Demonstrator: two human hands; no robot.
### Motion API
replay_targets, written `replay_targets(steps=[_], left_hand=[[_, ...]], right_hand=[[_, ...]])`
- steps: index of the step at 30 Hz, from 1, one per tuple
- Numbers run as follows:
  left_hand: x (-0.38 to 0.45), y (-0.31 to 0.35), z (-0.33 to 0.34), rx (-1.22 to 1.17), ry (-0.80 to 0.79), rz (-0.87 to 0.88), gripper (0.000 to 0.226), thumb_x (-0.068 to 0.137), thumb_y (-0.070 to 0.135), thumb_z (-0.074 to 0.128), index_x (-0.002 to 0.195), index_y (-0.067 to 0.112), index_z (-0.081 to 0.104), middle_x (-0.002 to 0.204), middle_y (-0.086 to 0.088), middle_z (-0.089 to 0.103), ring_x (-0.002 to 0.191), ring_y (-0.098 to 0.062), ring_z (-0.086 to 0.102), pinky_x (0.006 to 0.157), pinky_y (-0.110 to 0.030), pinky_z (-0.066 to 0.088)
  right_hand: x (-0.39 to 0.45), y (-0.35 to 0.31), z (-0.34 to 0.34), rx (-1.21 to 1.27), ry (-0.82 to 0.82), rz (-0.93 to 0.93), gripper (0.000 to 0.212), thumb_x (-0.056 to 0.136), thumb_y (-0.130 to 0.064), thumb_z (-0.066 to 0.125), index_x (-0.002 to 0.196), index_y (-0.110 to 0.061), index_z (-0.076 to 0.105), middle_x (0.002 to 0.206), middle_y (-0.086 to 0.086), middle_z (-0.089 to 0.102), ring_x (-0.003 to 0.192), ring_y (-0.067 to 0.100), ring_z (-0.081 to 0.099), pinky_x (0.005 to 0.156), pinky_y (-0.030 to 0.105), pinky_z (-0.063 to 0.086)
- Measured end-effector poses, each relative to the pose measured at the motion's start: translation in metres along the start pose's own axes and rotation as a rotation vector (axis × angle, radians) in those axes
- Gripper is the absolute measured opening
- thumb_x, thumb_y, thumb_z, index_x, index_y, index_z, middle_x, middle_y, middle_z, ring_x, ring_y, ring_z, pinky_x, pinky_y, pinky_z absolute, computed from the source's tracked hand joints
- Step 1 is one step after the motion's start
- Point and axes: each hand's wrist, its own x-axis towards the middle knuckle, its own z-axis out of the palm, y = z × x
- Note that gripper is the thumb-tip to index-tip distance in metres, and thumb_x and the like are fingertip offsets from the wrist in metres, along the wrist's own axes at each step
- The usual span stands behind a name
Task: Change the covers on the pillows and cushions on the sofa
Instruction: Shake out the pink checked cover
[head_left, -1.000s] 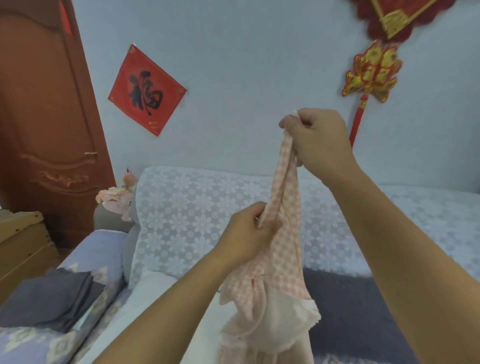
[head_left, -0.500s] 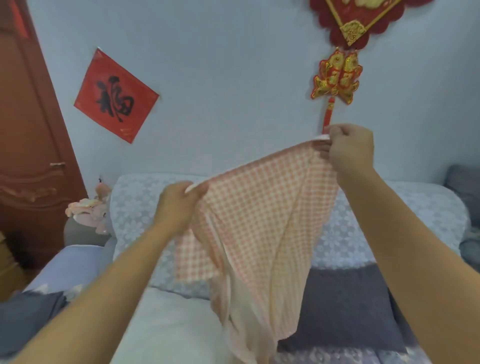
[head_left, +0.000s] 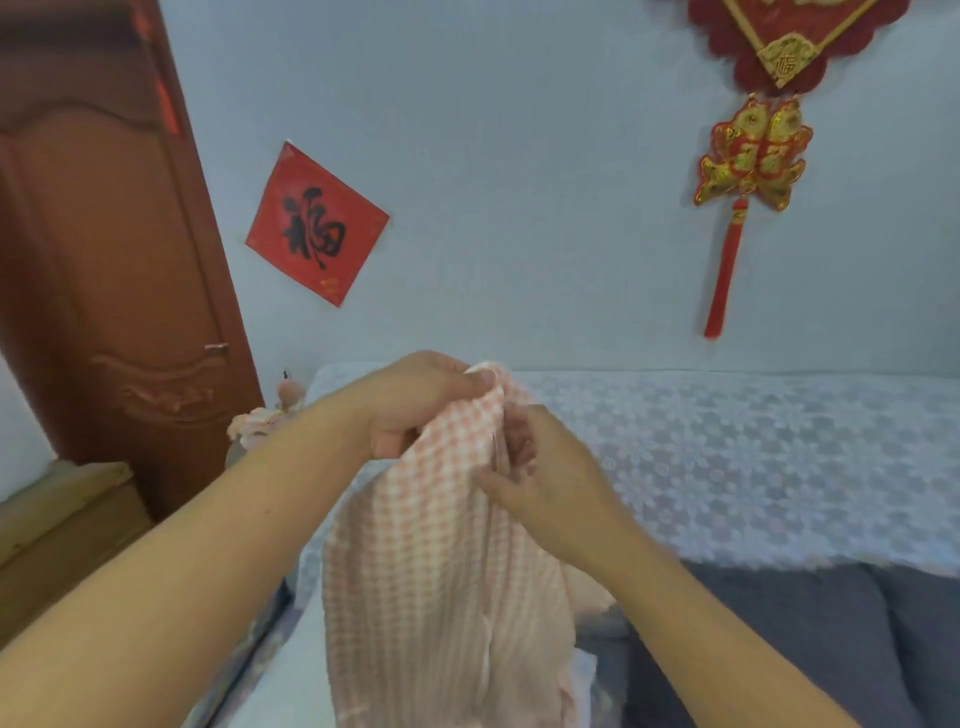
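A pink-and-white checked pillow cover (head_left: 426, 582) hangs bunched in front of me above the sofa. My left hand (head_left: 421, 402) grips its top edge, thumb and fingers curled over the fabric. Just right of it and a little lower, my right hand (head_left: 540, 473) pinches a fold of the same cover. A white bare pillow (head_left: 291, 670) lies on the seat below, mostly hidden by the cover and my left arm.
The sofa back carries a white lace throw (head_left: 753, 457); a grey cushion (head_left: 769, 639) lies at the lower right. A brown door (head_left: 104, 260) and a wooden cabinet (head_left: 57, 525) stand at the left. A pink plush toy (head_left: 260, 423) sits at the sofa's left end.
The cover was stretched wide between my hands half a second ago. Now both hands have come together and dropped lower, and the cover hangs gathered.
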Motion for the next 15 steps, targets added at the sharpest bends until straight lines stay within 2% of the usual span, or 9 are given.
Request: replay_targets(steps=[2,5,6,8,9,11,12,13,15], left_hand=[[-0.005,-0.004,0.0,0.008,0.01,-0.028,0.025,0.101,0.024,0.062,0.094,0.0,0.067,0.079,-0.014,0.069,0.062,-0.02,0.065,0.059,-0.027,0.054],[-0.007,-0.008,-0.008,0.04,0.022,-0.079,0.039,0.101,0.027,0.063,0.109,-0.011,0.066,0.098,-0.022,0.071,0.081,-0.029,0.067,0.077,-0.039,0.057],[-0.009,-0.007,-0.011,0.079,0.037,-0.092,0.041,0.101,0.028,0.063,0.109,-0.012,0.065,0.092,-0.019,0.071,0.077,-0.026,0.068,0.071,-0.034,0.057],[-0.011,-0.002,-0.015,0.161,0.043,-0.126,0.034,0.101,0.029,0.063,0.096,-0.004,0.066,0.074,-0.014,0.066,0.058,-0.017,0.063,0.055,-0.022,0.051],[-0.011,0.0,-0.017,0.192,0.037,-0.145,0.034,0.1,0.031,0.064,0.094,-0.002,0.065,0.075,-0.016,0.065,0.059,-0.018,0.063,0.058,-0.023,0.05],[-0.011,0.003,-0.021,0.254,0.012,-0.183,0.045,0.097,0.037,0.068,0.103,-0.008,0.069,0.091,-0.022,0.068,0.076,-0.025,0.063,0.071,-0.034,0.05],[-0.011,0.003,-0.021,0.265,0.0,-0.208,0.049,0.096,0.039,0.068,0.107,-0.008,0.07,0.093,-0.02,0.07,0.079,-0.026,0.063,0.073,-0.036,0.05],[-0.01,0.003,-0.021,0.27,-0.005,-0.228,0.048,0.096,0.04,0.068,0.109,-0.006,0.072,0.092,-0.019,0.072,0.077,-0.026,0.065,0.07,-0.034,0.051],[-0.01,0.003,-0.017,0.218,-0.025,-0.242,0.044,0.098,0.037,0.066,0.104,-0.006,0.072,0.079,-0.014,0.074,0.062,-0.018,0.068,0.058,-0.024,0.054]], right_hand=[[-0.003,0.01,0.019,-0.04,0.071,0.052,0.022,0.088,-0.036,0.067,0.106,-0.037,0.054,0.093,-0.018,0.064,0.083,-0.001,0.061,0.076,0.029,0.054],[-0.005,0.016,0.024,0.053,0.169,0.063,0.008,0.095,-0.023,0.063,0.098,-0.031,0.061,0.078,-0.011,0.067,0.073,0.006,0.063,0.07,0.032,0.055],[-0.004,0.017,0.022,0.077,0.175,0.055,0.009,0.096,-0.022,0.062,0.095,-0.031,0.063,0.077,-0.01,0.068,0.071,0.007,0.064,0.067,0.029,0.054],[-0.001,0.018,0.017,0.128,0.143,0.051,0.015,0.098,-0.021,0.062,0.087,-0.031,0.066,0.076,-0.011,0.07,0.07,0.007,0.065,0.063,0.023,0.051],[0.002,0.018,0.014,0.168,0.113,0.062,0.019,0.098,-0.022,0.061,0.083,-0.03,0.068,0.075,-0.01,0.07,0.068,0.009,0.064,0.062,0.023,0.049],[0.006,0.017,0.008,0.235,0.043,0.1,0.029,0.101,-0.022,0.057,0.075,-0.029,0.067,0.066,-0.01,0.062,0.06,0.011,0.054,0.058,0.023,0.043],[0.007,0.016,0.005,0.261,0.011,0.118,0.035,0.102,-0.022,0.054,0.07,-0.03,0.064,0.061,-0.012,0.055,0.057,0.009,0.048,0.055,0.021,0.039],[0.007,0.014,0.002,0.285,-0.016,0.135,0.04,0.103,-0.023,0.051,0.066,-0.031,0.061,0.06,-0.01,0.051,0.057,0.009,0.044,0.053,0.02,0.036],[0.007,0.013,-0.001,0.326,-0.06,0.166,0.041,0.105,-0.025,0.047,0.066,-0.03,0.058,0.065,-0.004,0.048,0.059,0.012,0.041,0.053,0.022,0.034]])
